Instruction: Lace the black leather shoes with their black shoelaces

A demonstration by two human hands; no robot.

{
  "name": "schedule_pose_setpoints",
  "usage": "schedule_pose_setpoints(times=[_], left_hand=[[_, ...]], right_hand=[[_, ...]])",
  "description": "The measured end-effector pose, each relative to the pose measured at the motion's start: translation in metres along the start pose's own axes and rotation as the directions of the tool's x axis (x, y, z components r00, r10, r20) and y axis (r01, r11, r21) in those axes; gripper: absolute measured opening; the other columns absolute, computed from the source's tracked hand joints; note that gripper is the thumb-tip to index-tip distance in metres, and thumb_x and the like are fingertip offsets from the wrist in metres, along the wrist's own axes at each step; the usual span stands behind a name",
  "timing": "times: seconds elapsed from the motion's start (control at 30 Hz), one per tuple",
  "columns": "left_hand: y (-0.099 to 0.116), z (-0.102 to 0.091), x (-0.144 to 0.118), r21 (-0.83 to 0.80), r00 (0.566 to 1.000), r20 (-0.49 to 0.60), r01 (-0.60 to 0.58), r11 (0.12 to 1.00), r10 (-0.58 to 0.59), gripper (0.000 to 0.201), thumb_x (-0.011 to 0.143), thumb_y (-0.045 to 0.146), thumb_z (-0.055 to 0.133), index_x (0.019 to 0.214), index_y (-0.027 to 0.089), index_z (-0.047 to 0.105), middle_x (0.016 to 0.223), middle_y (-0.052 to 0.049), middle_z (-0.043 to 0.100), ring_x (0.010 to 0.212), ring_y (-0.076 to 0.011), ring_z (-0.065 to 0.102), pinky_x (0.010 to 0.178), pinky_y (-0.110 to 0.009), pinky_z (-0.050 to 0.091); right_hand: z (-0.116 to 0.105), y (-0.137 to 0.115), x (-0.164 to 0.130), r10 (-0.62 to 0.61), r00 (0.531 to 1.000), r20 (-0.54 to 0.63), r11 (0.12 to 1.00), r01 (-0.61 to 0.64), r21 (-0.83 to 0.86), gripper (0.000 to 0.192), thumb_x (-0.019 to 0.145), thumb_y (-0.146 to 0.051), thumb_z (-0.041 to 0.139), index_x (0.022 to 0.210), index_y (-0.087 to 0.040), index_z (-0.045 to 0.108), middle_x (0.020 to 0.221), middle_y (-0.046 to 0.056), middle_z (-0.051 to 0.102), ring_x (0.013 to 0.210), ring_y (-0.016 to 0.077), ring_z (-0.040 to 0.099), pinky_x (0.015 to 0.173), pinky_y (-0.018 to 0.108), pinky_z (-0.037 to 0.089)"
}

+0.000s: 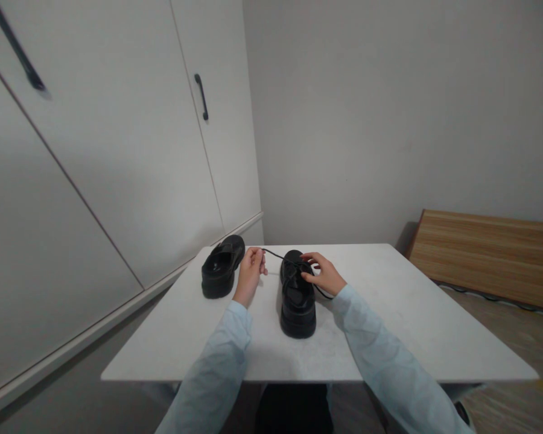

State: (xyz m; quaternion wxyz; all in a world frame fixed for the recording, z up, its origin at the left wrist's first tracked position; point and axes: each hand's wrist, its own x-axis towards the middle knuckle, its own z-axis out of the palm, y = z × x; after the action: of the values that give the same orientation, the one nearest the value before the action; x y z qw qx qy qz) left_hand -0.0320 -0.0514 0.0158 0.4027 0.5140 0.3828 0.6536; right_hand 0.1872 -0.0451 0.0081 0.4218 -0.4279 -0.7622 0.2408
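Your left hand (pixel 250 269) is pinched shut on a black lace (pixel 276 255), drawn taut up and leftward from the near black shoe (pixel 297 301) at mid-surface. Your right hand (pixel 324 274) rests on that shoe's tongue area, fingers closed around the other lace end. A second black shoe (pixel 221 266) sits just left, on the white surface (pixel 389 313).

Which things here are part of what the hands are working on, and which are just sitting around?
In use:
- right shoe
- shoelace, pulled by left hand
- right hand, fingers on the shoe's lacing

Lying about:
- left shoe
- table
- cupboard
- wooden board
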Motion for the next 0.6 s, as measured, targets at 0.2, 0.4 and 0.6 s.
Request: schedule_pose_setpoints(times=[0.2,0.4,0.6], left_hand=[[0.008,-0.001,-0.004,0.054,0.995,0.103,-0.021,0.998,0.015,0.027,0.078,0.043,0.058,0.081,0.016,0.056,0.059,0.005,0.043,0.047,-0.0053,0.039,0.043,-0.017,0.031],[0.009,0.000,-0.008,0.075,0.955,0.286,-0.104,0.992,0.078,0.022,0.069,0.036,0.069,0.066,0.016,0.061,0.064,0.001,0.053,0.063,-0.0107,0.049,0.060,-0.023,0.039],[0.012,0.001,-0.010,0.084,0.858,0.512,-0.097,0.992,0.041,0.041,0.068,0.053,0.066,0.052,0.015,0.060,0.064,-0.002,0.053,0.066,-0.0144,0.051,0.067,-0.028,0.041]], right_hand=[[0.000,-0.001,0.001,-0.018,1.000,0.007,1.000,0.018,0.015,0.039,0.069,-0.028,0.065,0.106,-0.021,0.057,0.106,0.006,0.060,0.093,0.0197,0.057,0.080,0.036,0.045],[0.000,0.001,0.005,0.024,0.997,-0.078,0.997,-0.018,0.078,0.027,0.085,-0.038,0.043,0.094,-0.019,0.060,0.097,0.008,0.064,0.088,0.0186,0.059,0.080,0.035,0.045],[-0.001,0.013,0.007,0.056,0.985,-0.162,0.998,-0.053,0.023,0.010,0.073,-0.023,0.054,0.081,-0.019,0.060,0.083,0.004,0.063,0.070,0.0154,0.057,0.063,0.029,0.047]])
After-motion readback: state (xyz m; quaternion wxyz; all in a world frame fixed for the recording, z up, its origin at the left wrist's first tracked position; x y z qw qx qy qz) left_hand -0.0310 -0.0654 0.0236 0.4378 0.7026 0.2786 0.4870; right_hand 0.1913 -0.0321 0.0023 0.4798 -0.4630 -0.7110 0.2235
